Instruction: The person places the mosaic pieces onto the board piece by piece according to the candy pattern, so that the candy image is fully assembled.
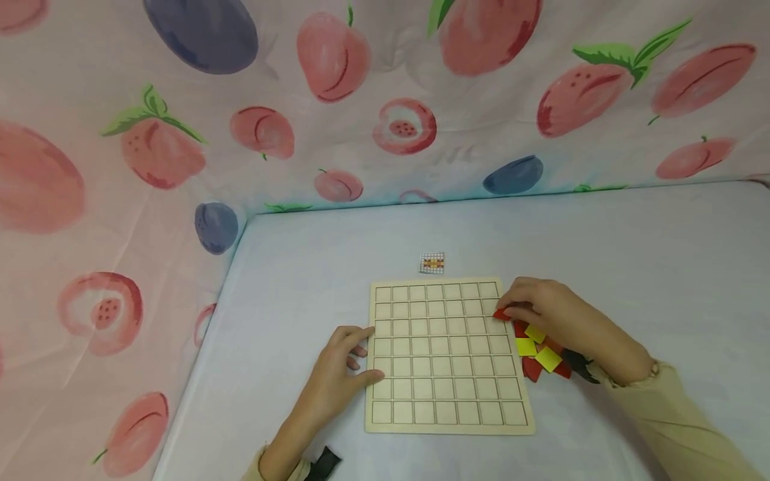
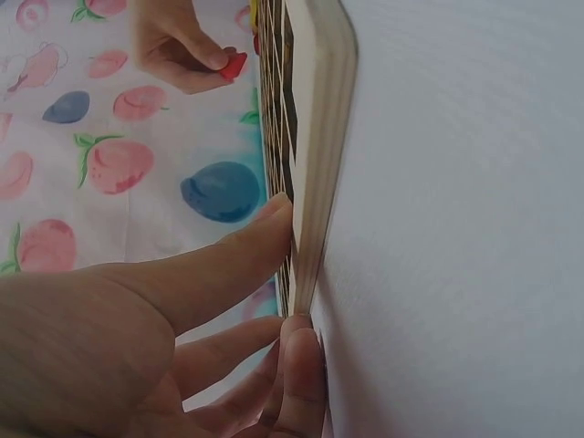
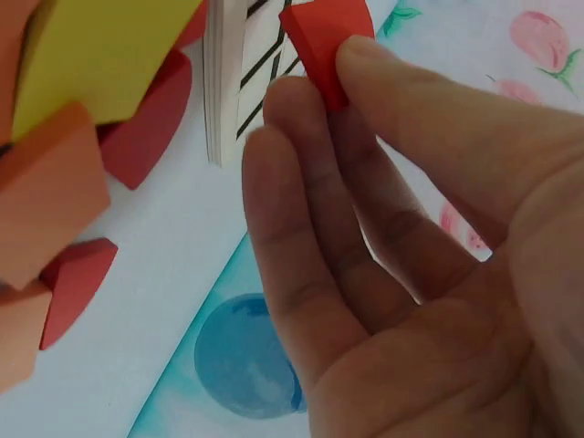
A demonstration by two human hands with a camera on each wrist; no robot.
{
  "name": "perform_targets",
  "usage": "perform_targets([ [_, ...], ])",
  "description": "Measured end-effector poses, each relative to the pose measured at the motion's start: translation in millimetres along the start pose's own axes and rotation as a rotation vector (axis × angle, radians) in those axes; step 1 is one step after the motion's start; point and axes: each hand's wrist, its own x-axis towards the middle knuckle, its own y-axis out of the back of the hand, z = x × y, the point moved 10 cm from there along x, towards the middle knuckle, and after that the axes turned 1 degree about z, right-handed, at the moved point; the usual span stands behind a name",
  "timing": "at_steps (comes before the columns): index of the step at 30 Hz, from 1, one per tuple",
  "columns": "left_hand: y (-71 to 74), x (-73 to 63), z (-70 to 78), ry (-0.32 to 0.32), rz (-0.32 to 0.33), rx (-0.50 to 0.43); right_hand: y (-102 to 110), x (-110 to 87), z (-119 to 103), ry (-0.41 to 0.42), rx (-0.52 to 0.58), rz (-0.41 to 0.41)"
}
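Note:
A square wooden board [image 1: 442,347] with a grid of cells lies on the table. My left hand [image 1: 337,374] is at its left side; in the left wrist view the thumb [image 2: 237,265] touches the board's edge and the fingertips rest against its side. My right hand [image 1: 550,310] pinches a small red tile [image 3: 324,41] with a curved side between thumb and fingers, over the board's right edge near the upper rows. Beneath and beside that hand lies a pile of tiles, with yellow squares [image 1: 548,359], red curved pieces [image 1: 532,369] and orange ones [image 3: 55,192].
A small card [image 1: 432,263] printed with a grid and a coloured pattern lies just beyond the board. Fruit-print cloth [image 1: 337,127] hangs at the back and left of the white table [image 1: 289,267]. Dark straps [image 1: 325,462] show by both wrists.

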Motion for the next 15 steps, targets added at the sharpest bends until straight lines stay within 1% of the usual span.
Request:
perform_targets([
  [6,-0.5,0.2,-0.3,0.002,0.002,0.010,-12.0,3.0,-2.1,0.000,0.048,-0.066],
  [9,-0.3,0.0,-0.6,0.000,0.003,0.010,-16.1,3.9,-3.7,0.005,0.037,-0.091],
  [12,0.0,-0.1,-0.9,0.000,0.002,0.010,-18.3,4.6,-5.8,0.022,0.009,-0.096],
  [15,-0.1,0.1,-0.9,0.003,0.001,0.008,-20.7,5.0,-6.5,0.027,0.008,-0.102],
])
